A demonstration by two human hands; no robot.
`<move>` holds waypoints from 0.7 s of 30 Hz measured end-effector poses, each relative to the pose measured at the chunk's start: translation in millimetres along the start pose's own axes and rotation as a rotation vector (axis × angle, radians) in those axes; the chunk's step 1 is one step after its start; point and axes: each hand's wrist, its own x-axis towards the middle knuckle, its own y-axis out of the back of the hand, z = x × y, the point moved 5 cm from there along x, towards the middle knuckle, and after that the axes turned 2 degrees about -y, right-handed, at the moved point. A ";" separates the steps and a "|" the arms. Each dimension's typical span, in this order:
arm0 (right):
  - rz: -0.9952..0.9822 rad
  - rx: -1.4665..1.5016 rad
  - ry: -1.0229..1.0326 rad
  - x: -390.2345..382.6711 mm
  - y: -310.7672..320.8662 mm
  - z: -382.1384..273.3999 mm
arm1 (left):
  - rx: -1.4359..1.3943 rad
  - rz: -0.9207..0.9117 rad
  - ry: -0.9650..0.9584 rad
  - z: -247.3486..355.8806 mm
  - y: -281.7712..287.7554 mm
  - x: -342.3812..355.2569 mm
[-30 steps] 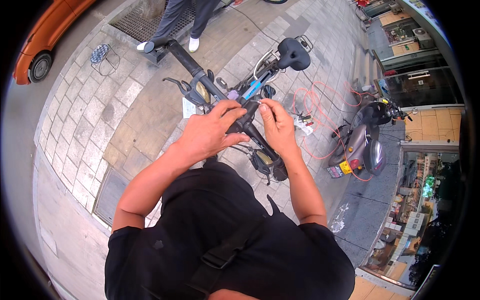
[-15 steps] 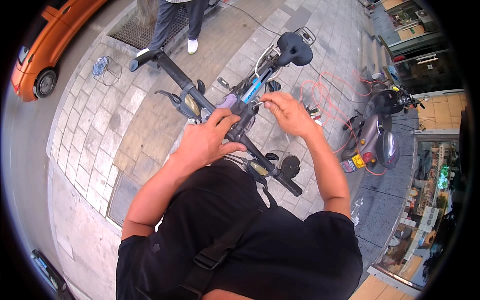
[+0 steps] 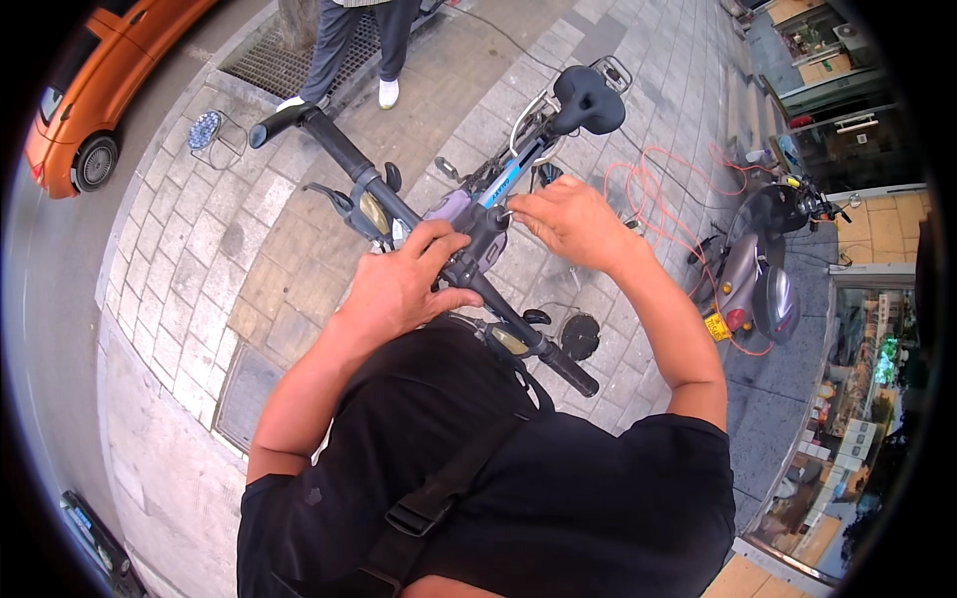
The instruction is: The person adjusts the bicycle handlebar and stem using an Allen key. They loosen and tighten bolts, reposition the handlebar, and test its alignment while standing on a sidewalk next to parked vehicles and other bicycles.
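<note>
A bicycle stands in front of me, its black handlebar (image 3: 344,149) running from upper left to lower right. My left hand (image 3: 404,279) grips the middle of the handlebar beside the stem (image 3: 485,239), fingers on one side and thumb on the other. My right hand (image 3: 573,221) is closed in a pinch at the far end of the stem. Between its fingertips shows the end of a small metal tool (image 3: 506,216) that looks like a hex key, set against the stem's bolt area; most of it is hidden. Beyond lies the blue-marked frame (image 3: 508,179) and the black saddle (image 3: 589,100).
A person in grey trousers (image 3: 349,45) stands at the far left. An orange car (image 3: 110,70) is on the road. To the right are a parked scooter (image 3: 743,279) and a loose orange hose (image 3: 648,174). A wire stand (image 3: 214,145) rests on the paving (image 3: 179,249).
My right hand has turned a little at the stem, with its elbow shifted outward to the right. My left hand keeps its hold on the handlebar.
</note>
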 end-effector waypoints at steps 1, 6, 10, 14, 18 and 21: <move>0.009 -0.020 0.002 -2.9 0.1 -1.2 | 0.002 -0.013 0.013 3.1 -2.0 -0.8; -0.059 0.027 -0.256 -17.5 0.2 -8.9 | 0.002 -0.011 0.006 17.2 -4.4 -2.6; -0.075 0.101 -0.525 -20.2 -1.9 -24.3 | -0.004 0.028 -0.040 19.9 -2.0 -4.4; -0.097 0.153 -0.611 -13.6 -7.6 -33.3 | -0.004 0.019 -0.021 12.8 -0.3 -10.0; 0.026 0.207 -0.522 0.2 -9.7 -25.0 | -0.019 0.050 0.000 -4.3 4.1 -22.2; 0.187 0.235 -0.558 3.9 -7.5 -30.8 | -0.043 0.034 0.058 -17.3 6.8 -35.5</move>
